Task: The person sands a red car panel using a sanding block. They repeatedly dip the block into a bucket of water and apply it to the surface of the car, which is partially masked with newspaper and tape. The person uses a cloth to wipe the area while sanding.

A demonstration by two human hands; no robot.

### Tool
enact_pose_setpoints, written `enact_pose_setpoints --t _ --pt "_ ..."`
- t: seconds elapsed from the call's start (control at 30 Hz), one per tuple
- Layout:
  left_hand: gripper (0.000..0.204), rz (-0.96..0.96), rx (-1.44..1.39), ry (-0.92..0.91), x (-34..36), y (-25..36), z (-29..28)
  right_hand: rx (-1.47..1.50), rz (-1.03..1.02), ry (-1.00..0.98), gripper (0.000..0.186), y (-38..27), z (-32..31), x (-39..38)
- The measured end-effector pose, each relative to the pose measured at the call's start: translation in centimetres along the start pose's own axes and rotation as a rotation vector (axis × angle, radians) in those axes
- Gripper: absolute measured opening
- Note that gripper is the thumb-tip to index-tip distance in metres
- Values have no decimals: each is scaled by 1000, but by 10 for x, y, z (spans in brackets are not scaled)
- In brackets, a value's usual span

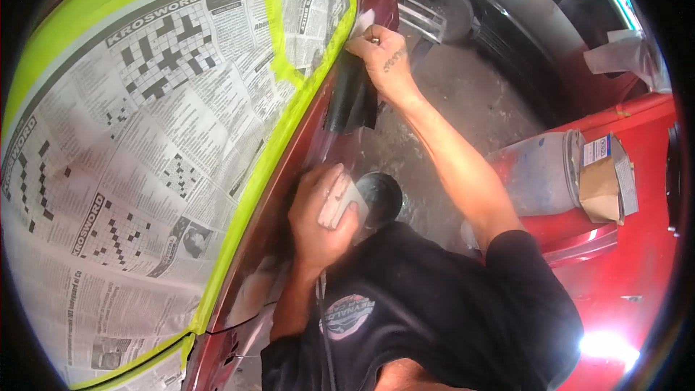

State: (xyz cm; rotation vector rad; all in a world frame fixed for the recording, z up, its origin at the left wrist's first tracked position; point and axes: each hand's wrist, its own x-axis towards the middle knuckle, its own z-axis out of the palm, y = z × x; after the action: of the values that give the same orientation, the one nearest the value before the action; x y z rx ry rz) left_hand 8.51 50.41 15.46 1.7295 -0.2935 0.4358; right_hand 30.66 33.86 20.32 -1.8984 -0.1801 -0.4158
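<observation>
My left hand (316, 221) is wrapped around a pale block-shaped piece (343, 201), whose upper face looks pinkish and smeared. It is held just above my chest, beside the dark red car body (308, 146). Stretched out farther ahead, my right hand (389, 60) has its fingers pinched together close to the car's edge, by a whitish patch (364, 23). What those fingers hold, if anything, is hidden. Just below that hand hangs a black panel-like piece (352, 98) against the car side.
Newspaper (170, 123) edged with bright yellow-green tape (250, 177) covers the car's glass on the left. A round black container (381, 198) is below my left hand. At right, a cloudy plastic container (539, 174) and a small carton (602, 181) rest on a red panel (637, 246).
</observation>
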Motion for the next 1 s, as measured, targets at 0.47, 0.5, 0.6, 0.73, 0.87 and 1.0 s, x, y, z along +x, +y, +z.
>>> enact_pose_setpoints --t 0.47,0.5,0.6,0.73,0.87,1.0 --pt "55 19 20 -19 3 2 -1 77 55 6 27 -6 -10 22" --pt "55 22 17 -23 3 3 -2 64 49 7 27 -4 -9 13" --pt "54 2 29 -4 0 4 1 -37 79 -20 26 -3 -2 -7" --pt "53 41 45 -10 3 2 -1 52 -15 65 28 -6 -4 18" --pt "53 7 23 0 0 2 -1 -116 -68 65 26 -1 3 -9" --pt "55 27 0 0 1 3 0 -100 -105 137 26 6 -3 22"
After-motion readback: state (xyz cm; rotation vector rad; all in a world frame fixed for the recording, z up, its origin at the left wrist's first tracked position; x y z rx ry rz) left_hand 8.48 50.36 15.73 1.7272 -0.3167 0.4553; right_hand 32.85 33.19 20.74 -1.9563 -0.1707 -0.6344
